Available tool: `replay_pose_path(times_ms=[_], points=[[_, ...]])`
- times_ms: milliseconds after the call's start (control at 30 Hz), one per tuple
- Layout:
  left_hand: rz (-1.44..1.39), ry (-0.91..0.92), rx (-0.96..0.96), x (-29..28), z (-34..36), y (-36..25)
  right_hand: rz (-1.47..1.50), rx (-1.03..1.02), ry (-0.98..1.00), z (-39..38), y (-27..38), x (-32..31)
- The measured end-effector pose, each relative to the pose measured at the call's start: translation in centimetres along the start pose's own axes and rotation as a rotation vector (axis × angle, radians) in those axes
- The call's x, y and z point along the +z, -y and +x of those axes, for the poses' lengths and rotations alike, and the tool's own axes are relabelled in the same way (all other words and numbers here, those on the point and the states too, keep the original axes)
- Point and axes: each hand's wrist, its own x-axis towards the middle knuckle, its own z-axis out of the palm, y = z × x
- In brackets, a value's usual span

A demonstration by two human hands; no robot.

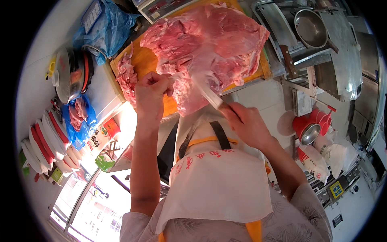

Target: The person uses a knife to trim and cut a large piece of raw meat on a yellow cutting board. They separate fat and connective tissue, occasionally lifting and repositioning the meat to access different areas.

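A large slab of raw meat [225, 36] covers most of a wooden cutting board [141, 60]. My left hand [152, 89] is closed at the slab's near left edge, pinching a thin whitish strip of the meat. My right hand [246, 123] grips a knife [209, 94] by its handle at the board's near side. The blade points up and left over the slab, and its far part is blurred against the meat. A pile of smaller meat trimmings [126, 76] sits on the board's left end, beside my left wrist.
A cleaver [287, 56] with a wooden handle and a metal pan [310, 28] are at the right. On the left stand a lidded pot [66, 76] and a blue bag with meat [78, 115]. A scale [155, 9] borders the board's far edge.
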Motion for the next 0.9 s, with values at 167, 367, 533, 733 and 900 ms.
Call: replay_pose_path(times_ms=[167,367,533,733,900], points=[[-0.010,-0.037,-0.010,-0.2,-1.3,0.9,0.030,0.071,0.086,1.3,0.5,-1.9],[-0.058,-0.044,-0.008,-0.4,-1.3,0.7,-0.020,-0.115,0.036,2.4,-1.4,-0.1],[-0.101,-0.078,-0.053,-2.2,-1.3,0.8,0.015,-0.003,0.088,-0.6,-1.7,-1.7],[-0.242,-0.084,-0.068,-4.8,-2.2,1.9,0.046,-0.004,0.047,2.5,-0.8,-2.3],[-0.278,0.009,-0.074,-5.0,-5.1,1.6,0.030,-0.044,0.053,3.3,-1.2,-1.6]])
